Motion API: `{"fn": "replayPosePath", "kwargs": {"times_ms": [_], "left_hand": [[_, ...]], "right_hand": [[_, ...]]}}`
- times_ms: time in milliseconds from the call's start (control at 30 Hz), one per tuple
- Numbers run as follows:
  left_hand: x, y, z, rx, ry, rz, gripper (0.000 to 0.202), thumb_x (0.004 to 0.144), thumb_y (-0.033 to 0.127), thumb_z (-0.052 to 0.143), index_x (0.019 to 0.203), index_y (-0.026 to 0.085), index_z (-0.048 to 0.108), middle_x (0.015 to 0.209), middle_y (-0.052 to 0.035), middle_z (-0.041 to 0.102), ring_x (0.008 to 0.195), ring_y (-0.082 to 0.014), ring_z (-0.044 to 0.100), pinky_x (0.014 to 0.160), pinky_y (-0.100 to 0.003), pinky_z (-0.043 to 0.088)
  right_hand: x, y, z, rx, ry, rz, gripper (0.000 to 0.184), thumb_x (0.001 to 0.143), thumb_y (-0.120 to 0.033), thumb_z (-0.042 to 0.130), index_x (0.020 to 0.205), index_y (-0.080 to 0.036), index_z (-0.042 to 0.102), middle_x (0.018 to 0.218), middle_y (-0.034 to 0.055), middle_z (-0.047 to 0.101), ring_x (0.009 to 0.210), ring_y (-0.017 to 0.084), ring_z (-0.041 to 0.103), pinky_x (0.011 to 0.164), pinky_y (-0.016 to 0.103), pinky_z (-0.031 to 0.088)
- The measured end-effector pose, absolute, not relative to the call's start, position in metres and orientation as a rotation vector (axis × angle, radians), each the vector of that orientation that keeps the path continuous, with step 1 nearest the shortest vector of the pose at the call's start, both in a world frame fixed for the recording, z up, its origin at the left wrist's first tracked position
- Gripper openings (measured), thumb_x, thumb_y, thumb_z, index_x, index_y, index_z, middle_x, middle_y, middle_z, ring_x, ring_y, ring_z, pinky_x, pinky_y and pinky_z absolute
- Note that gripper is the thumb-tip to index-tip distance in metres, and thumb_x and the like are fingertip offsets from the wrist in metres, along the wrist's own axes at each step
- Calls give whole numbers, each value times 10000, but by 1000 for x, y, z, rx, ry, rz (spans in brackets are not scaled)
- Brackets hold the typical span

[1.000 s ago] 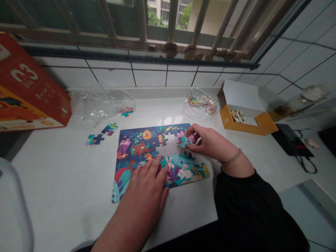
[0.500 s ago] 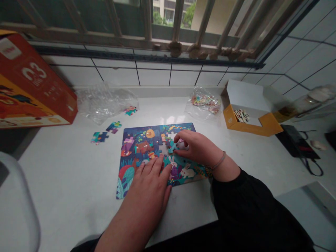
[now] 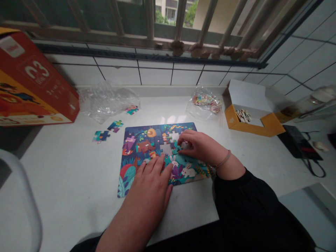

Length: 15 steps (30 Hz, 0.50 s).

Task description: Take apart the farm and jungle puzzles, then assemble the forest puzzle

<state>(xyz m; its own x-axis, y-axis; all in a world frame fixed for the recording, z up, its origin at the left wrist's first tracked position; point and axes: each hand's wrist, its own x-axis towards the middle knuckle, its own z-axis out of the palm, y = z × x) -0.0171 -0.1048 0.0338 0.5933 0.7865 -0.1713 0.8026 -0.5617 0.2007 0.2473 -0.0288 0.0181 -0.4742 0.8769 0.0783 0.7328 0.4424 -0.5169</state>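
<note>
A colourful jigsaw puzzle (image 3: pixel 136 143) lies partly assembled on the white counter (image 3: pixel 65 182), with a gap near its upper middle. My left hand (image 3: pixel 152 182) rests flat on the puzzle's lower edge, fingers stretched out. My right hand (image 3: pixel 196 145) is curled over the puzzle's right side and pinches a teal puzzle piece (image 3: pixel 175 147) at the edge of the gap. Two loose pieces (image 3: pixel 101 135) (image 3: pixel 115 125) lie to the left of the puzzle.
A red and orange puzzle box (image 3: pixel 28 91) stands at the back left. Clear plastic bags (image 3: pixel 105 99) (image 3: pixel 206 101) lie near the tiled wall, the right-hand bag holding pieces. An open orange carton (image 3: pixel 252 115) sits right, a black device with cable (image 3: pixel 299 143) beyond it.
My right hand has carried the teal piece leftward and down from the puzzle's upper right to the gap. My left hand has stayed flat on the puzzle.
</note>
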Motion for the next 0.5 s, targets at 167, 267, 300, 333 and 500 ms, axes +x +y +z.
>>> {"fn": "replayPosePath", "kwargs": {"times_ms": [167, 267, 300, 333, 500], "left_hand": [[-16, -105, 36, 2547, 1302, -100, 561, 1016, 223, 696, 1577, 233, 673, 1745, -210, 547, 1576, -460, 561, 1260, -703, 498], [-16, -104, 37, 2538, 1300, -85, 558, 1009, 223, 704, 1566, 235, 680, 1741, -207, 554, 1576, -456, 561, 1262, -701, 497], [-16, -104, 37, 2536, 1297, -83, 562, 1005, 218, 705, 1566, 234, 680, 1741, -207, 552, 1577, -455, 560, 1266, -701, 492], [-16, -104, 37, 2534, 1297, -83, 566, 1004, 213, 703, 1569, 233, 679, 1745, -208, 547, 1580, -455, 557, 1271, -701, 485], [-16, -104, 37, 2510, 1295, -110, 572, 1014, 213, 697, 1585, 212, 670, 1766, -226, 513, 1603, -475, 527, 1280, -722, 467]], "right_hand": [[254, -27, 16, -1368, -2337, 568, 126, 1036, -153, 749, 1117, -235, 800, 1137, 58, 764, 903, 176, 691, 850, 312, 539], [256, -28, 20, -1476, -2218, 413, 167, 1066, -156, 680, 1150, -232, 803, 1114, 70, 784, 916, 198, 699, 870, 332, 543], [256, -28, 21, -1516, -2171, 363, 163, 1075, -175, 670, 1156, -227, 801, 1101, 74, 786, 913, 204, 698, 875, 341, 544], [257, -28, 23, -1551, -2128, 322, 154, 1081, -198, 669, 1156, -223, 801, 1084, 77, 787, 903, 208, 693, 876, 348, 545], [257, -29, 24, -1522, -2136, 392, 76, 1025, -261, 781, 1089, -231, 808, 999, 43, 772, 824, 187, 660, 813, 325, 529]]}}
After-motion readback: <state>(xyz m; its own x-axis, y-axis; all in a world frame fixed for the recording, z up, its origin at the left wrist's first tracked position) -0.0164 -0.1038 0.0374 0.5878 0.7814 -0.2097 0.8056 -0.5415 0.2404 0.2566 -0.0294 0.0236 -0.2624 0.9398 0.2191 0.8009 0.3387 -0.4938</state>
